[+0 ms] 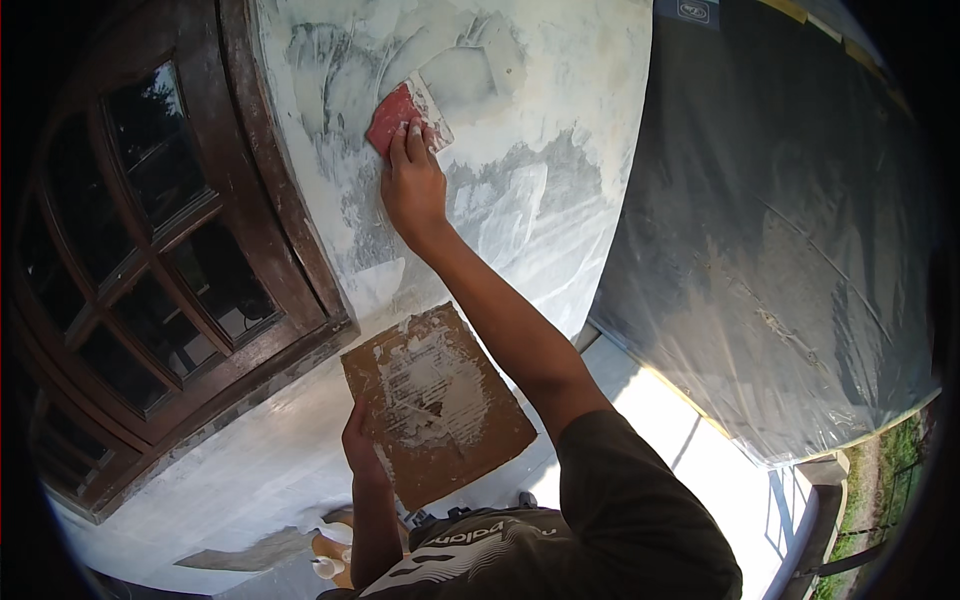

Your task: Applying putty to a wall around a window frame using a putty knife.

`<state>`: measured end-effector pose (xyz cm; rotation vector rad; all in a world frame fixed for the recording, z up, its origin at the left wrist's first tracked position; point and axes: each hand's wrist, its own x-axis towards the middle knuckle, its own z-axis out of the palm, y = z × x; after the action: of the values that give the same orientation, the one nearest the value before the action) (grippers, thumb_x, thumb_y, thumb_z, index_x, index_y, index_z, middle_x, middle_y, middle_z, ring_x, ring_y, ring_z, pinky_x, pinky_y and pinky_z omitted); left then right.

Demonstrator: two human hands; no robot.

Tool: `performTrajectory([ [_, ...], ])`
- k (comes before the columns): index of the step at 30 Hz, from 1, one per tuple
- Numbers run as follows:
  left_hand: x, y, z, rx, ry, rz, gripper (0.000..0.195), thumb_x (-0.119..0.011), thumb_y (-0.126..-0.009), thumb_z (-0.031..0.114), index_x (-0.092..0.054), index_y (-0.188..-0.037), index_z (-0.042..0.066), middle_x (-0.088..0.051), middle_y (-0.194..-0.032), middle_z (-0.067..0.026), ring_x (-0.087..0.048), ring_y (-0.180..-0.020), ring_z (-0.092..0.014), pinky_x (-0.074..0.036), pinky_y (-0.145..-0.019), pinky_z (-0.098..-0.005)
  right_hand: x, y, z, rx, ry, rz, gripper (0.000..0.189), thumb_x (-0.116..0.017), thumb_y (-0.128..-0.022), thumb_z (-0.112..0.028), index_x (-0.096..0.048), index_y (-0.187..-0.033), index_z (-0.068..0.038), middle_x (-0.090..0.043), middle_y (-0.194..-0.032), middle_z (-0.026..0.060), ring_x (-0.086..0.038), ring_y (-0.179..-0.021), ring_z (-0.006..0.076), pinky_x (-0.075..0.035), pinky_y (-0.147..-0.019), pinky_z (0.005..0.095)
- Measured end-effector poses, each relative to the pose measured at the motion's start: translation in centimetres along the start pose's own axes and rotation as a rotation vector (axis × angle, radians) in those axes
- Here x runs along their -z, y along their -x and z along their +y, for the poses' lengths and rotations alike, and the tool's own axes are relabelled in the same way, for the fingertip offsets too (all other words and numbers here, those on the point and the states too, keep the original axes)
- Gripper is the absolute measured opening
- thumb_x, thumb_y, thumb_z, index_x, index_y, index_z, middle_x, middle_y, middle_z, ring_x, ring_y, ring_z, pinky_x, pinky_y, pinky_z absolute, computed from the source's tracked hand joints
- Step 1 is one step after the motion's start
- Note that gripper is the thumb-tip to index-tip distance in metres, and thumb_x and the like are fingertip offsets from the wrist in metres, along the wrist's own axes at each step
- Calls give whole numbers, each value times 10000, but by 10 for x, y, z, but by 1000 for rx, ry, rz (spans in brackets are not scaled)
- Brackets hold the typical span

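Note:
My right hand (415,196) holds a red, putty-smeared flat scraper (395,116) against the upper part of a wall (555,105) patched with white and grey filler. Its fingertips press on the scraper's face. Lower down, my left hand (360,442) grips the left edge of a brown square board (472,469), its thumb along the rim and its other fingers hidden beneath. Pale putty (431,390) with ridged marks covers the middle of the board.
A brown wooden window frame with glass panes (225,296) borders the wall on the left. Plastic sheeting (765,247), edged with yellow tape, hangs at the right. Below lie a sunlit tiled floor (660,442) and white containers (328,566). A railing and grass show at the lower right.

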<state>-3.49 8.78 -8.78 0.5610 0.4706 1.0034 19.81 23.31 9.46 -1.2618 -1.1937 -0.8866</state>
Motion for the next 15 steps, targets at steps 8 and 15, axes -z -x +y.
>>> performTrajectory([
  [8, 19, 12, 5, -45, -36, 80, 374, -422, -946, 288, -536, -1193, 32, -625, -1077, -79, -607, -931, -218, -472, -851, -347, 21, 34, -7, 192, -38, -156, 511, -600, -737, -38, -465, -1222, 47, -427, -1303, 273, -474, -1152, 437, -494, -862, 421],
  [15, 38, 37, -9, -45, -24, 87, 381, -394, -954, 288, -526, -1203, 31, -621, -1087, -88, -605, -937, -217, -472, -851, -352, 106, 83, -24, 271, -240, -437, 477, -589, -765, -26, -488, -1228, 29, -526, -1215, 229, -556, -1061, 391, -513, -830, 392],
])
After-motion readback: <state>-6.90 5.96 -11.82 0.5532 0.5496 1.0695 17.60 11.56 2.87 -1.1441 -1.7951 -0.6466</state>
